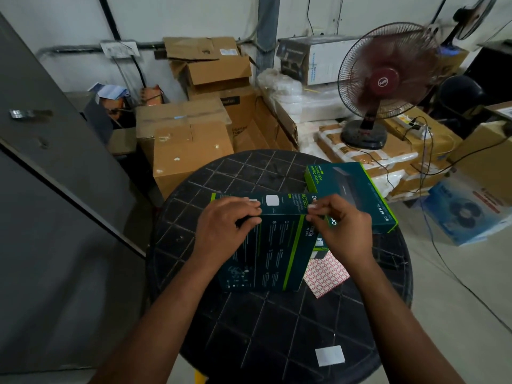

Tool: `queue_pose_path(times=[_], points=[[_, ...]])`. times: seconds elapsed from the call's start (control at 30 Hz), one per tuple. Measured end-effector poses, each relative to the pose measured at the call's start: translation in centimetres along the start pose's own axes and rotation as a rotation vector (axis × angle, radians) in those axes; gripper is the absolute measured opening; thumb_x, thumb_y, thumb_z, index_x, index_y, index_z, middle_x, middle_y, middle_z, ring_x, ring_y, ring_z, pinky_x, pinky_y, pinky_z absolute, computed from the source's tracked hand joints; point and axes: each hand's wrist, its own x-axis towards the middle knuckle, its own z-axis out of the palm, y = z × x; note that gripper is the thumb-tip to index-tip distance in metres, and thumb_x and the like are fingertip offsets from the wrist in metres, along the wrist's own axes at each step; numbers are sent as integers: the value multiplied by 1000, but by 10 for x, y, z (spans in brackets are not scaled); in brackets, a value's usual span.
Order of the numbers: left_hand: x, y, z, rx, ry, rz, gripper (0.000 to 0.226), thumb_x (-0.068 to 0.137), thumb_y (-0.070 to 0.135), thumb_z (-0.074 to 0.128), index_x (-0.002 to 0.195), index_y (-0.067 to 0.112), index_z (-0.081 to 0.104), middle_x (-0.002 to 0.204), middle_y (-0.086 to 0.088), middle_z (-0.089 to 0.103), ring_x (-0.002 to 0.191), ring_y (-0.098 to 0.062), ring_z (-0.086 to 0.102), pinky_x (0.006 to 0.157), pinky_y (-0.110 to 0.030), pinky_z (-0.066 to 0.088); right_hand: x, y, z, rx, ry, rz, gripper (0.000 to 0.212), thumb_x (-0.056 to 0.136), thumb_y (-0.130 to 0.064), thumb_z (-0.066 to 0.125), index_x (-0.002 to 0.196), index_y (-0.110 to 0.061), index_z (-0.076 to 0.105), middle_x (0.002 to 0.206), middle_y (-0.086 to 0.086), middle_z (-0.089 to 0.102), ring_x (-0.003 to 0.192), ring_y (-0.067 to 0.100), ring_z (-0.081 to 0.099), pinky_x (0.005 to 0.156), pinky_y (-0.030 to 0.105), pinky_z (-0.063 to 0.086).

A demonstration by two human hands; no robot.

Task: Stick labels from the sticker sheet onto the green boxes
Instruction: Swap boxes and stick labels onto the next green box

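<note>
Loose white label [329,355]: a small pale square lying on its own at the near edge of the round black lattice-topped plastic surface [249,322], well on the near side of the held box.
Sticker sheet [327,274]: a red-and-white gridded paper sheet, flat on the surface just right of the held box and partly tucked under it, kept within easy reach for the next peel, I'd say.
Held box [266,253]: a dark green rectangular cardboard carton with a lime stripe, in the middle of the surface with its printed face up towards the camera; both hands sit at its far top edge.
Left hand [230,225]: fingers curled over the box's far edge on its left side, gripping it, probably to steady the carton against pressing.
Right hand [340,225]: on the box's right, thumb and fingertips pinched together at that same edge; it looks like a label being pressed down there, though I cannot tell for certain.
White patch [272,200]: a small white square on the box's far face, between the two hands.
Second box [357,195]: another dark green carton with lime edges, flat on the surface just beyond and right of the held box, no label visible on it.
Maroon pedestal fan [388,81]: well beyond the held box, blades blurred, spinning.
</note>
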Motion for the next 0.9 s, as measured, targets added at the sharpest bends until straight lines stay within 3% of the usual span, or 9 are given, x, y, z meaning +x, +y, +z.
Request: queue_pose_path(times=[0.17, 0.27, 0.4, 0.67, 0.8, 0.9], points=[[-1, 3, -2, 36, 0, -11, 17, 83, 29, 80, 99, 32, 78, 108, 19, 74, 105, 0, 64, 89, -24, 48, 18, -27, -6, -167, -182, -152, 16, 85, -33, 77, 99, -32, 71, 82, -22, 73, 78, -3, 65, 64, 19, 50], [-1, 6, -2, 63, -1, -53, 18, 81, 29, 81, 98, 34, 79, 107, 18, 74, 101, -3, 65, 82, -19, 44, 33, -36, 3, -205, -393, -267, 9, 88, -33, 69, 97, -33, 70, 74, -19, 66, 75, 8, 60, 64, 27, 49], [3, 8, -2, 71, -5, -88, 17, 79, 30, 82, 95, 34, 79, 105, 18, 75, 100, -2, 64, 80, -18, 43, 47, -42, 13, -262, -576, -287, 7, 85, -31, 69, 91, -29, 68, 75, -16, 63, 73, 10, 59, 66, 27, 46], [7, 8, 0, 45, -29, -127, 15, 80, 38, 80, 95, 36, 79, 103, 19, 75, 99, -3, 62, 80, -21, 43, 64, -60, 18, -490, -695, -384, 18, 86, -35, 64, 97, -23, 57, 77, -7, 56, 71, 17, 54, 66, 33, 50], [7, 8, -2, 31, -23, -131, 17, 79, 38, 81, 96, 35, 79, 103, 20, 75, 97, 7, 55, 78, -4, 31, 69, -69, 20, -625, -734, -471, 28, 87, -40, 59, 111, -25, 58, 93, -4, 64, 81, 19, 59, 67, 31, 47], [7, 9, -2, 21, -23, -133, 18, 79, 37, 82, 96, 34, 79, 102, 19, 75, 95, 10, 51, 77, -3, 30, 71, -75, 22, -698, -760, -535, 28, 87, -39, 57, 111, -25, 56, 91, -3, 62, 81, 20, 61, 63, 29, 40]])
